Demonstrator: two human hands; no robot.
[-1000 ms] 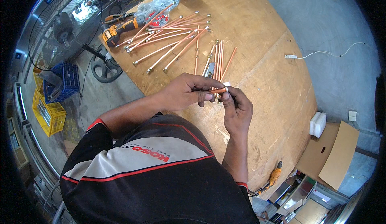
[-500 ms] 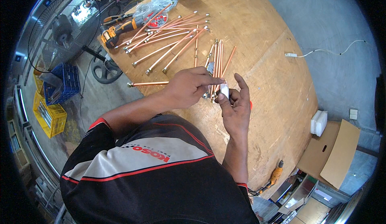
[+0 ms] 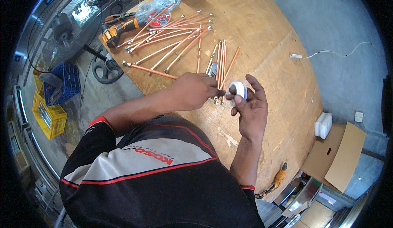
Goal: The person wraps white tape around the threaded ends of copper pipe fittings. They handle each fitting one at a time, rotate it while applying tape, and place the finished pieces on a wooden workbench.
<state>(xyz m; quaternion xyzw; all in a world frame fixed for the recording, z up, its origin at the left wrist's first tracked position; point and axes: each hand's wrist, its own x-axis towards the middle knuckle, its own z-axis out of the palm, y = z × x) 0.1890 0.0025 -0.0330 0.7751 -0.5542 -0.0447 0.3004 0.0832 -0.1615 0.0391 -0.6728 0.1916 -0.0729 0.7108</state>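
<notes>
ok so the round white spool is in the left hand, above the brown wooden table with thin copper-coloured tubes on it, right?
Not quite: in the head view, the round white spool is in the right hand, not the left hand. The brown wooden table with thin copper-coloured tubes on it is as you say.

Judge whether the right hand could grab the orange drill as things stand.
Probably not straight away: the right hand holds a white roll, though nothing visible blocks the orange drill.

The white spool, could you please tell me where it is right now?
In the head view, the white spool is right of centre, held in the right hand, just right of the left hand.
</notes>
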